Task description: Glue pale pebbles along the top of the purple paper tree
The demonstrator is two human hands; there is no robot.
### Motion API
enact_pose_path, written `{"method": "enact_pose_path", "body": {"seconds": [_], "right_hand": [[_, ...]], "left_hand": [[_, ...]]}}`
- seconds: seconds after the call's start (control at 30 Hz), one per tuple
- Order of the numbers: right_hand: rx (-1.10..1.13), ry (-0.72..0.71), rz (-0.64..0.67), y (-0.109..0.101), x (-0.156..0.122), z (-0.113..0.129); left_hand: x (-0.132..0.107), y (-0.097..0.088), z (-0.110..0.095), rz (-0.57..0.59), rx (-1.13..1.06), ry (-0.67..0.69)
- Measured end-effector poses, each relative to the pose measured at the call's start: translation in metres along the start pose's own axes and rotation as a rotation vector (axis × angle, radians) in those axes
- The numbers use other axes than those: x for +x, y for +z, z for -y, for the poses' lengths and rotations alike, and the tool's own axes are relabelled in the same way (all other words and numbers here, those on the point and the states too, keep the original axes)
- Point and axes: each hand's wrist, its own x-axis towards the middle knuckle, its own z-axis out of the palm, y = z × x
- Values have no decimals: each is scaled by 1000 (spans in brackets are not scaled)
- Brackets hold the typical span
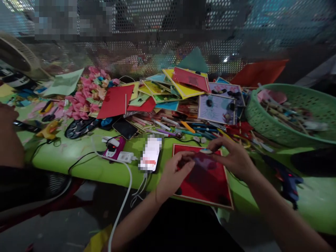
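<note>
A red framed board (210, 187) with thin wooden edging lies at the table's front edge, partly under both hands. Over its upper left part is my left hand (175, 171), its fingers curled in toward the thumb; what they hold, if anything, is hidden. My right hand (235, 159) pinches a small oval white-and-teal piece (206, 151) between thumb and fingers above the board's top edge. Between the hands a dark, blurred patch shows on the red surface. A lit phone (151, 154) lies left of my left hand, with a white cable plugged in.
A magenta power strip (114, 148) sits left of the phone. On the right are a green basket (283, 122) and a dark glue gun (288, 182). Coloured cards (112, 101), pens and pink paper pieces (81, 99) crowd the back. Another person's arm (10, 140) rests at far left.
</note>
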Motion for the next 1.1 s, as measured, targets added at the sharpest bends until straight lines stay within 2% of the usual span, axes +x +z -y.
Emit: {"method": "enact_pose_path", "body": {"seconds": [0.13, 0.23, 0.3, 0.47, 0.57, 0.73, 0.87, 0.97, 1.1], "right_hand": [[-91, -169, -11, 6, -16, 20], [-108, -200, -30, 10, -24, 25], [-94, -159, -40, 10, -28, 26], [18, 27, 11, 8, -36, 31], [24, 87, -38, 14, -40, 35], [107, 205, -144, 30, -47, 35], [-21, 189, -85, 33, -47, 34], [-208, 97, -4, 29, -44, 37], [-289, 24, 114, 27, -39, 44]], "left_hand": [[18, 16, 4, 98, -247, -34], [23, 26, 13, 69, -414, -44], [22, 30, 16, 22, -455, -51], [17, 30, 17, -49, -420, -48], [13, 32, 16, -72, -438, -81], [6, 35, 16, -31, -463, -94], [1, 32, 13, -62, -320, -44], [-1, 29, 12, -102, -196, 39], [-4, 28, 13, -118, -55, 119]]}}
